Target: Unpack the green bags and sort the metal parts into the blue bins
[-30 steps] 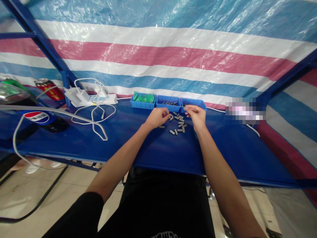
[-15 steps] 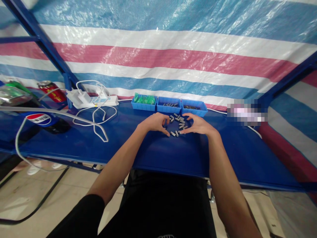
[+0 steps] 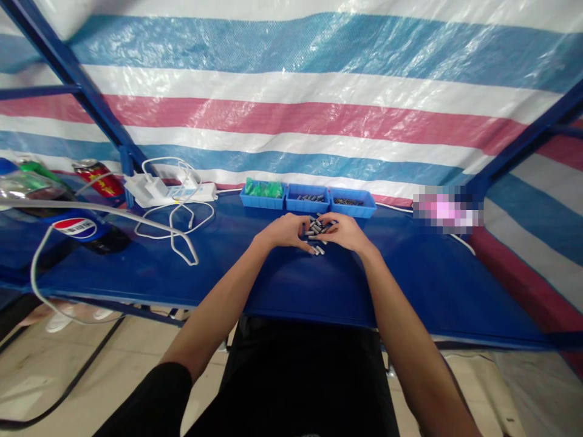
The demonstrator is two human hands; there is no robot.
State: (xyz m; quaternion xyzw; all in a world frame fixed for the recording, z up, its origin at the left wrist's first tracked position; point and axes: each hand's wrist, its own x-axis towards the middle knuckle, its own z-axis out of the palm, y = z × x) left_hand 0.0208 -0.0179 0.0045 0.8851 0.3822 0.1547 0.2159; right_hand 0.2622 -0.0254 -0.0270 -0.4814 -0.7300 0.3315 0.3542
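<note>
Several small grey metal cylinders (image 3: 314, 229) lie in a loose heap on the blue table (image 3: 314, 285). My left hand (image 3: 286, 230) curves around the heap's left side, thumb and fingers apart. From the right, my right hand (image 3: 344, 232) cups the same heap, its fingers bent and spread, touching the outer pieces. Neither hand has lifted a piece. Behind them stand three blue bins in a row: one with green pieces (image 3: 263, 189), a middle bin (image 3: 306, 205) with grey cylinders, and a right bin (image 3: 350, 210) with small dark metal parts.
A white power strip (image 3: 182, 194) with plugs and looped white cable (image 3: 173, 227) lies at left. Beside it are a cola bottle (image 3: 91, 229), a red can (image 3: 98, 179) and a green bottle (image 3: 39, 170). A blurred pink object (image 3: 446, 210) sits at right. Striped sheeting hangs behind.
My right hand has moved left toward my left hand, and the cylinders between them are bunched closer together. The view has tilted slightly upward.
</note>
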